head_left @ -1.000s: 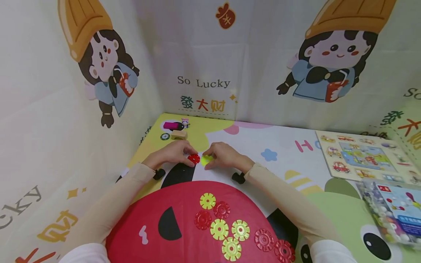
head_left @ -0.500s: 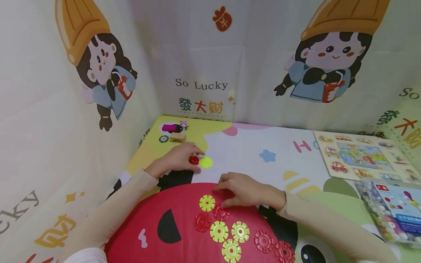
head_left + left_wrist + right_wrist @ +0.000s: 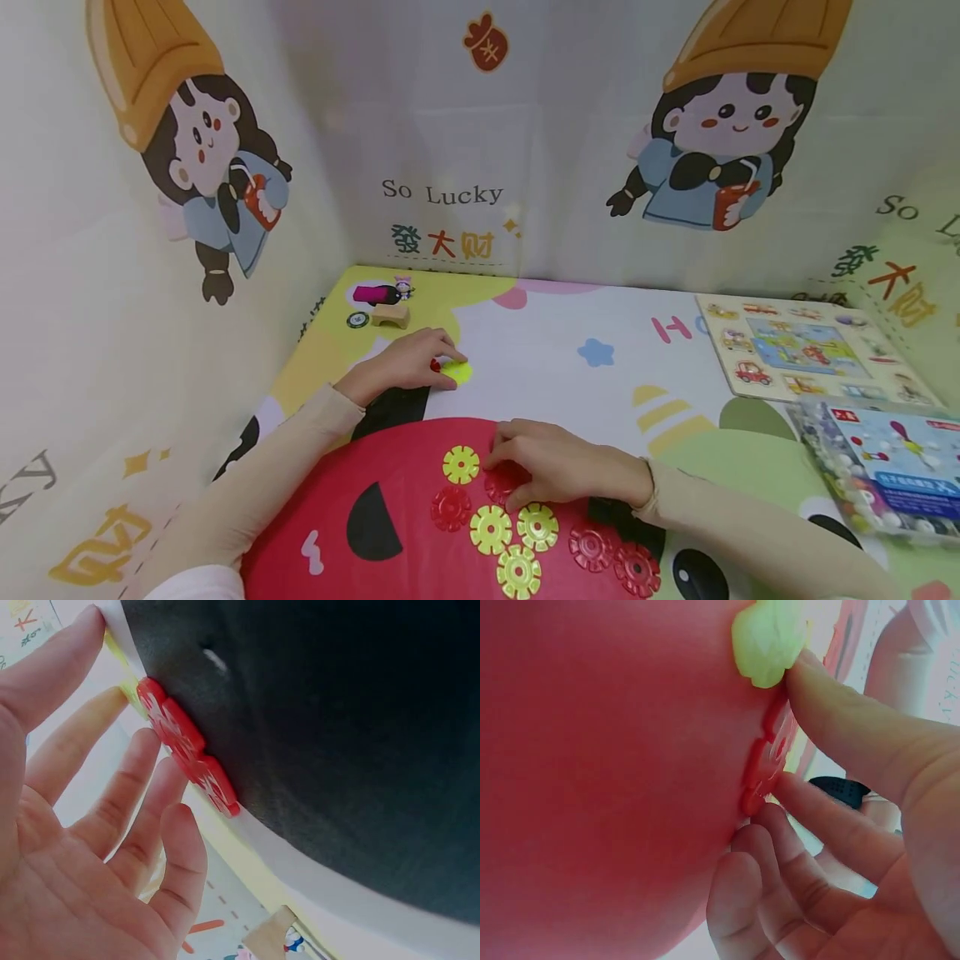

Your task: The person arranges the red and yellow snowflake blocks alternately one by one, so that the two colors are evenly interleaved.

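In the head view my left hand [image 3: 408, 360] spans a yellow-green notched interlocking disc [image 3: 457, 372], with thumb and index finger at its opposite edges. A red interlocking disc [image 3: 184, 742] lies flat under its fingers, mostly hidden from the head view. My right hand [image 3: 558, 458] hovers low over the red mat, thumb and fingers spread around another red interlocking disc [image 3: 769, 761]. The index fingertip is at that disc's edge; the thumb tip is beside a yellow disc [image 3: 537, 527]. More notched discs lie around, such as a yellow one [image 3: 461, 464] and a red one [image 3: 451, 508].
A wooden block [image 3: 391, 315], a small wheel [image 3: 357, 320] and a magenta-black item [image 3: 377, 294] are at the back left. A puzzle board [image 3: 813, 346] and a bag of beads [image 3: 885, 475] occupy the right. Printed cloth walls [image 3: 555, 150] rise behind and at the sides.
My right hand has let go of the yellow disc and come back toward the red mat, over a red disc. My left hand has shifted right from the red disc to the yellow one.
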A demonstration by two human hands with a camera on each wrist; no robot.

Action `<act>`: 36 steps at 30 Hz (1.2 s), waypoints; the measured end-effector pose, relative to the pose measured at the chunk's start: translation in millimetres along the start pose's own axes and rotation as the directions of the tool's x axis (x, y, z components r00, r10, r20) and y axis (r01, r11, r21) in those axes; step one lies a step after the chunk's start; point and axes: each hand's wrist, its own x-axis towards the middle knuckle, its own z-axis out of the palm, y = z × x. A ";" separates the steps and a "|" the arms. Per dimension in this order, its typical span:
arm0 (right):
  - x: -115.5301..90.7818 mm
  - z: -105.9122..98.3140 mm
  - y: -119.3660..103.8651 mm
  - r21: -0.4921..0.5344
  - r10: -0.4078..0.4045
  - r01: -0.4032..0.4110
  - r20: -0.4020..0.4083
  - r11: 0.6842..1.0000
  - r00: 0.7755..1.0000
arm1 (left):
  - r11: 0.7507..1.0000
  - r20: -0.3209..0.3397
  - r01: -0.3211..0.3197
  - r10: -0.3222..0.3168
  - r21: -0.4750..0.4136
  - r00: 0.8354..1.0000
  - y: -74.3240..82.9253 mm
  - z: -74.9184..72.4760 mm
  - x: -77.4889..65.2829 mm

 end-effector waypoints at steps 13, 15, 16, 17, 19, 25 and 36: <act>-0.1 -3.0 -0.8 -0.027 0.010 -0.010 -0.019 1.000 1.000 | 0.999 0.000 0.011 -0.011 -0.041 1.000 -0.3 -4.1 2.1; -0.7 -3.3 -0.4 -0.041 -0.007 0.006 -0.034 0.999 0.999 | 0.999 0.000 0.004 -0.004 -0.037 1.000 -0.6 -4.0 2.0; -0.9 -3.1 0.2 -0.053 -0.018 0.015 -0.043 0.998 0.999 | 0.999 0.000 0.001 -0.001 -0.035 1.000 -0.8 -3.8 1.9; -1.2 -3.5 0.4 -0.064 -0.026 0.023 -0.055 0.998 0.998 | 1.000 0.001 -0.002 0.002 -0.031 1.000 -1.2 -3.5 1.9; -1.2 -4.4 2.2 -0.086 -0.037 0.030 -0.084 0.996 0.996 | 1.000 0.000 -0.005 0.005 -0.026 1.000 -1.9 -2.9 1.8; 16.1 -15.1 26.6 -0.064 0.018 -0.033 -0.220 0.997 0.975 | 0.999 0.000 -0.002 0.002 -0.043 1.000 -4.1 -1.8 1.7; 86.6 -39.5 81.3 -0.008 0.239 -0.251 -0.274 0.968 0.931 | 0.999 0.002 0.005 -0.005 -0.031 1.000 -4.3 -1.5 0.4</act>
